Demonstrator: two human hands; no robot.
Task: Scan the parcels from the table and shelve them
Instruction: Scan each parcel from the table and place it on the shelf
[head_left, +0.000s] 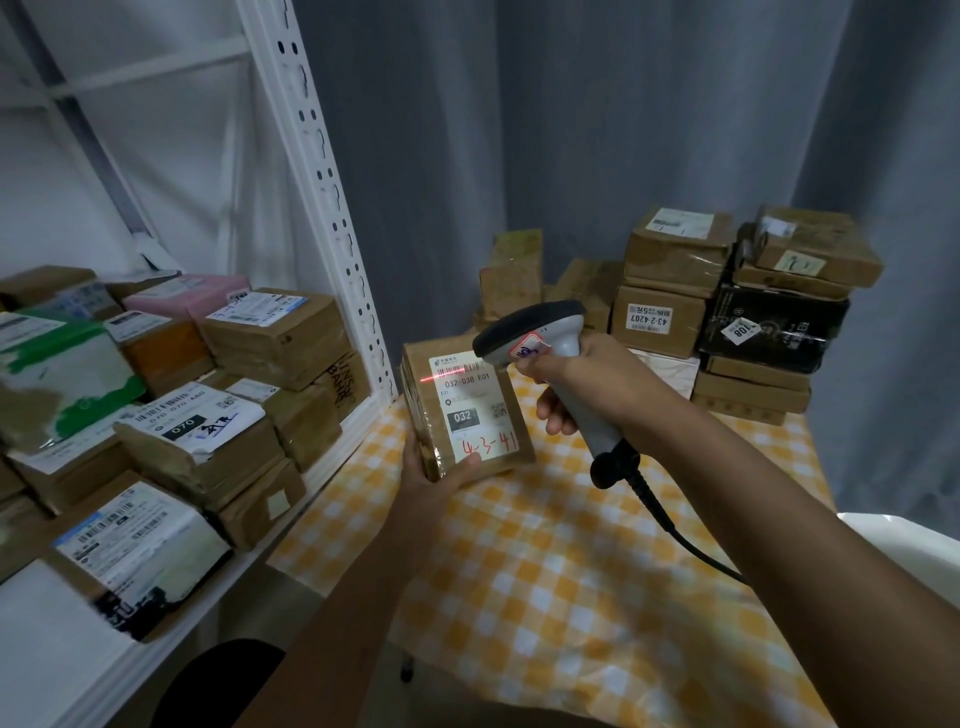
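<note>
My left hand (434, 475) holds a small brown cardboard parcel (415, 410) from below, tilted up over the table. Its white label reads "032" and has "4-3-41" in red ink. My right hand (569, 379) grips a grey and black barcode scanner (535, 332) just right of the parcel. A red laser line from the scanner falls across the barcode at the top of the label. The scanner's black cable (670, 525) trails down to the right.
The table (571, 571) wears a yellow and white checked cloth. Several stacked parcels (727, 312), one of them black, stand at its far right corner. A white metal shelf (332, 218) on the left holds several labelled parcels (197, 426). Grey curtains hang behind.
</note>
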